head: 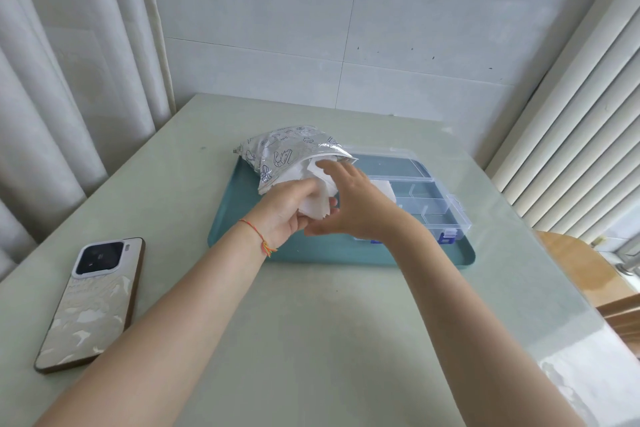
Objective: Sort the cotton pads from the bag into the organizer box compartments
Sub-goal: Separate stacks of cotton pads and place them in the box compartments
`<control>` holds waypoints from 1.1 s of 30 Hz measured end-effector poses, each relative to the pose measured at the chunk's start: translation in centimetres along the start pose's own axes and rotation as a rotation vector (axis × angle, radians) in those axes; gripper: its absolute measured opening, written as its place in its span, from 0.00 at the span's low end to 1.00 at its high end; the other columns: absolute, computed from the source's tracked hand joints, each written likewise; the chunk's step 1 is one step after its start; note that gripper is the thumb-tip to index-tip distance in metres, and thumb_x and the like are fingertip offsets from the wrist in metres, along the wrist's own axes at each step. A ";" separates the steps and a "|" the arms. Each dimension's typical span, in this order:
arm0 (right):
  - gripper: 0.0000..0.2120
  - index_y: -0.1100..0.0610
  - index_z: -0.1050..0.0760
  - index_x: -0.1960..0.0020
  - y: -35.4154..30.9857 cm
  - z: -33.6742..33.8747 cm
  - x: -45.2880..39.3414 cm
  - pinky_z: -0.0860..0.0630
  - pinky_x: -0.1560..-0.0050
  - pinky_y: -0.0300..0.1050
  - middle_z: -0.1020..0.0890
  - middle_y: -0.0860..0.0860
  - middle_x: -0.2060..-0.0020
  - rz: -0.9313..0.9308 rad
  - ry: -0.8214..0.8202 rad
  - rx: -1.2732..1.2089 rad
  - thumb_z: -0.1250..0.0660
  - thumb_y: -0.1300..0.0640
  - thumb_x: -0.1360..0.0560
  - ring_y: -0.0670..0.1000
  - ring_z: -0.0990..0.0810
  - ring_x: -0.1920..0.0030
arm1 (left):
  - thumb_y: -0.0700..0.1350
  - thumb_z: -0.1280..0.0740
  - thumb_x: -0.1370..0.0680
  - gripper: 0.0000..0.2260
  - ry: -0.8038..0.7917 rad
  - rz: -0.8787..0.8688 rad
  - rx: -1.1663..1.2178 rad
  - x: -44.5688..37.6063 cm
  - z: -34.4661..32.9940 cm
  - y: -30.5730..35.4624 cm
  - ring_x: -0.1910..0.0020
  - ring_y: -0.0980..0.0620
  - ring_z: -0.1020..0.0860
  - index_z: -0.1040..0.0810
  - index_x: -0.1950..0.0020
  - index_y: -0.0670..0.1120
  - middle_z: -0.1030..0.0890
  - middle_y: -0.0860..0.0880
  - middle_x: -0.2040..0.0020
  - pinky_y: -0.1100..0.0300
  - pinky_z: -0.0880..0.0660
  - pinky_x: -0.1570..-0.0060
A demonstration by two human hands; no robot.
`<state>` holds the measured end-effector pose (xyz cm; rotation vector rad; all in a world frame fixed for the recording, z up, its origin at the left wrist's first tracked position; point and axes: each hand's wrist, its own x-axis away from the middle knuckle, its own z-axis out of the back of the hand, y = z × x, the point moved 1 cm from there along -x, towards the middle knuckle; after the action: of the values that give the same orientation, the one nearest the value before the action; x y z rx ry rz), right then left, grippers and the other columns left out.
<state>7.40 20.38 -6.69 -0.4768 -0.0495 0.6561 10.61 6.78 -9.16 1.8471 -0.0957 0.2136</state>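
From my head cam: my left hand [291, 206] grips a wad of cotton pads [317, 204] at the bag [287, 152] mouth, right hand [349, 204] open beside them (maybe touching), organizer box [426, 198] on the teal tray [239, 218].

bare forearms, orange string bracelet [260, 236], perhaps braided

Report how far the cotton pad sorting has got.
Done: some white pads already lie in one compartment of the clear plastic organizer box on the teal tray. In hand: the left hand grips a stack of white cotton pads at the mouth of the printed silver bag; the right hand reaches in, fingers straight. Left: the other visible compartments look empty.
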 end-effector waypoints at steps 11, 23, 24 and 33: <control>0.44 0.51 0.43 0.24 -1.1 -0.7 0.5 0.38 0.36 0.49 0.29 0.47 0.36 0.071 0.049 0.072 0.24 0.45 0.33 0.51 0.34 0.35 | 0.39 0.40 0.21 0.07 -0.156 0.172 0.078 -0.3 -1.1 -0.2 0.65 0.53 0.28 0.25 0.56 0.48 0.27 0.49 0.63 0.65 0.31 0.72; 0.39 0.49 0.35 0.27 0.9 0.8 0.6 0.39 0.37 0.48 0.28 0.46 0.35 0.101 0.174 0.110 0.23 0.45 0.34 0.49 0.33 0.32 | 0.39 0.39 0.22 0.08 -0.208 0.188 -0.011 -1.2 -3.1 0.0 0.70 0.56 0.27 0.25 0.57 0.50 0.27 0.52 0.68 0.64 0.28 0.69; 0.41 0.49 0.35 0.27 1.3 1.3 0.8 0.38 0.36 0.47 0.28 0.46 0.36 0.071 0.143 0.055 0.23 0.44 0.35 0.48 0.34 0.33 | 0.38 0.39 0.22 0.09 -0.201 0.181 -0.028 -1.5 -3.4 0.0 0.73 0.56 0.32 0.27 0.59 0.50 0.31 0.53 0.70 0.65 0.32 0.71; 0.10 0.53 0.19 0.45 6.9 5.5 1.9 0.26 0.49 0.40 0.17 0.48 0.50 -0.291 0.104 -0.522 0.35 0.57 0.24 0.45 0.21 0.48 | 0.41 0.29 0.29 0.21 -0.412 -0.102 -0.329 -4.1 -7.2 0.3 0.70 0.54 0.37 0.24 0.37 0.38 0.34 0.45 0.60 0.64 0.42 0.73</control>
<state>3.92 28.50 -5.06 -0.9857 -0.1915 0.3250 5.87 13.38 -7.74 1.5388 -0.3034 -0.2447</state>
